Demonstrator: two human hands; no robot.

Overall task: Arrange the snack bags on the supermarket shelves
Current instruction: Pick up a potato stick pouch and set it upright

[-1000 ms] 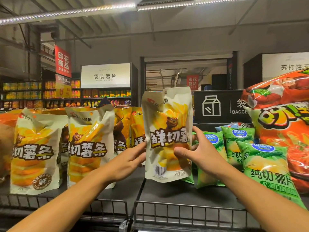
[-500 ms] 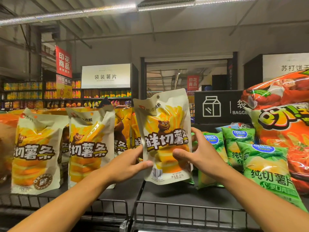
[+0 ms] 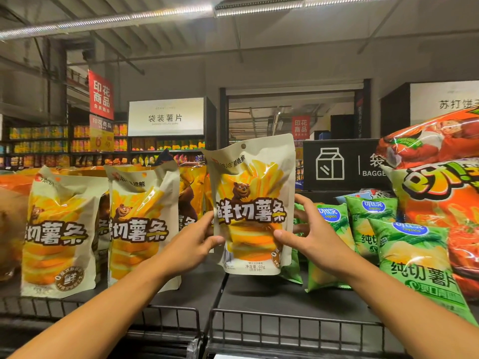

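Note:
A white and yellow fries bag with a bear on it stands upright over the dark shelf, near the seam between two shelf sections. My left hand pinches its lower left edge, thumb on the front. My right hand grips its right side, thumb in front and fingers behind. Two matching fries bags stand to the left, with more yellow ones behind them.
Green chip bags lean on the shelf at the right, beside large orange bags. A low wire rail runs along the shelf's front edge. A black sign stands behind, and other aisles show far off.
The held bag has gone from tilted to the left to upright and shifted slightly right. My left thumb now sits on its front edge.

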